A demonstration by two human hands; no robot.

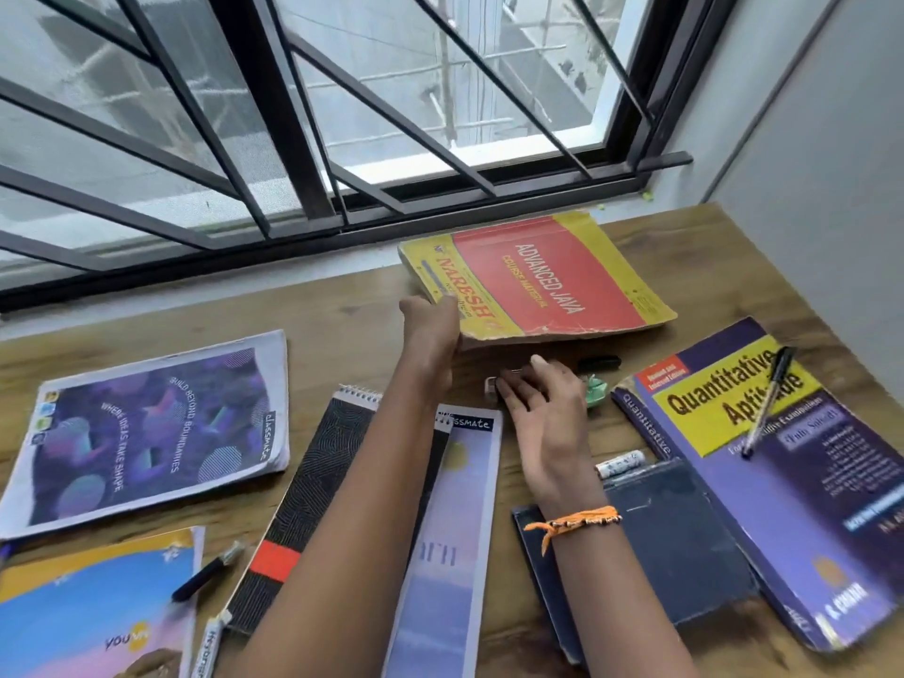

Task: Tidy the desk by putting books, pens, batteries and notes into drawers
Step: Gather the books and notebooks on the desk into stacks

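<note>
The desk (342,330) is still crowded, and the biggest items on it are the books. At about one o'clock from the centre lies the red and yellow book (543,276), a thick, worn paperback that is probably heavy and floppy; the left hand (433,330) is closed on its near-left corner, thumb on the cover, and has that edge tilted up off the wood, so a second hold under the spine would likely steady it. At four o'clock the purple book (763,462) looks just as thick and would want two hands, and the pen (768,401) lying loose on its cover would likely roll off if it were tipped. The thin notebook (146,428) at nine o'clock should be light and bendy, easy to slide off by an edge. The right hand (538,403) rests palm down with fingers spread over small bits near the centre, gripping nothing clearly. A battery (621,464) at three o'clock is small, smooth and prone to rolling.
</note>
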